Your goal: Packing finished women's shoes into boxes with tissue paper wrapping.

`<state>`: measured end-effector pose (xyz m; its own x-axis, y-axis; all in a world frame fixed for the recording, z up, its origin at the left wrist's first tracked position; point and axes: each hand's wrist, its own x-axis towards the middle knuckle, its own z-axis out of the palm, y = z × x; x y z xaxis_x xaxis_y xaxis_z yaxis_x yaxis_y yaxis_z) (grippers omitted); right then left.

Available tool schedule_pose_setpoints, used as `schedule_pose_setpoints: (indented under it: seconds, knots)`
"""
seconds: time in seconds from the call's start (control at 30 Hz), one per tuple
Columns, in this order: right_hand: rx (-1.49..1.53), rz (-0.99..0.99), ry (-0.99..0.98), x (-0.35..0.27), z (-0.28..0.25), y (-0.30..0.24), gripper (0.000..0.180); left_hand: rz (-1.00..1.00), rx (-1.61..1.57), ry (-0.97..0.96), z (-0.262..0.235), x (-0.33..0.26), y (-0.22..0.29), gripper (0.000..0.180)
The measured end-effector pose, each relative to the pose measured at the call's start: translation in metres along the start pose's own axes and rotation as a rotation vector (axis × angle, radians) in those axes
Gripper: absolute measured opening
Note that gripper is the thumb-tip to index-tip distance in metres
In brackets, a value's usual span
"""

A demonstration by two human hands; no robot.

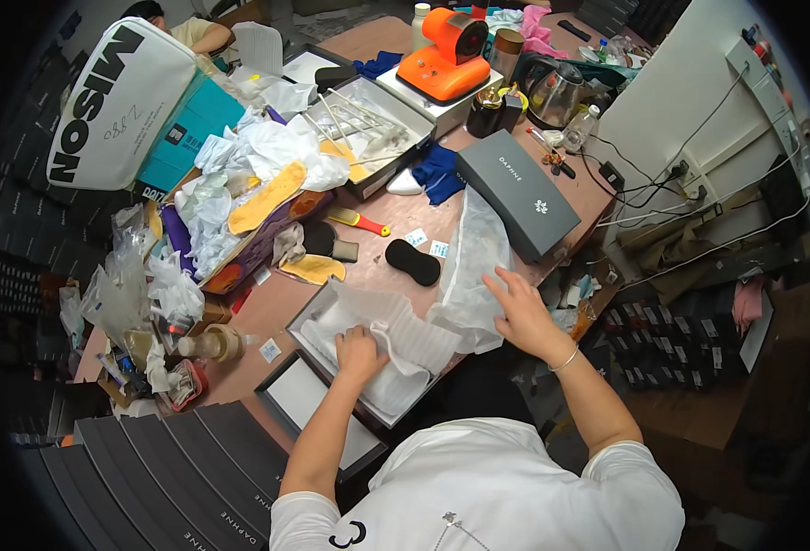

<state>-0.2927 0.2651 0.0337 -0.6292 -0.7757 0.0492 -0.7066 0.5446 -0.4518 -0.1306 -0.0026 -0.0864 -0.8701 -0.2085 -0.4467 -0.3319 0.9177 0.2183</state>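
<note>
An open shoe box (379, 415) in front of me holds a white ribbed foam sheet (396, 321), which rises past its far side. My left hand (359, 356) is at the near part of the sheet, fingers curled on a fold of it. Whatever lies beneath the sheet is hidden. To the right, a thin translucent white bag or sheet (472, 262) lies crumpled on the table. Over its near right edge my right hand (522, 312) has its fingers spread, gripping nothing. A dark lid-like tray with a pale inside (317, 409) sits under my left forearm.
A closed dark grey shoe box (520, 193) lies at the right table edge. Beyond the foam are a black insole-shaped pad (413, 263) and a red-yellow handled tool (359, 221). An overfull bin of wrappings (239, 207) stands left, an orange device (441, 60) at the back, stacked boxes (175, 468) near left.
</note>
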Motion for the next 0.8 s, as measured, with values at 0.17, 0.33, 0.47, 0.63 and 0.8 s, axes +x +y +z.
schedule_pose_setpoints:
  seconds: [0.17,0.33,0.47,0.63,0.8]
  knots:
    - [-0.332,-0.016,-0.054,-0.003,0.07,0.003,0.074,0.042,-0.199,0.24,0.028,-0.027,-0.011,0.084]
    - [-0.047,-0.063,0.207,0.038,0.059,0.012,0.046,-0.129,0.182,0.07,0.041,-0.007,0.005,0.088]
    - [0.003,0.055,0.358,0.056,0.002,0.039,0.04,0.007,-0.011,0.094,0.015,-0.01,0.003,0.062]
    - [0.305,-0.136,0.396,0.082,-0.072,0.003,0.03,0.086,-1.056,0.604,-0.081,-0.042,0.01,0.035]
    - [0.689,-0.607,0.095,0.051,-0.107,-0.152,0.034,0.148,-2.095,0.387,-0.116,-0.081,0.043,0.033]
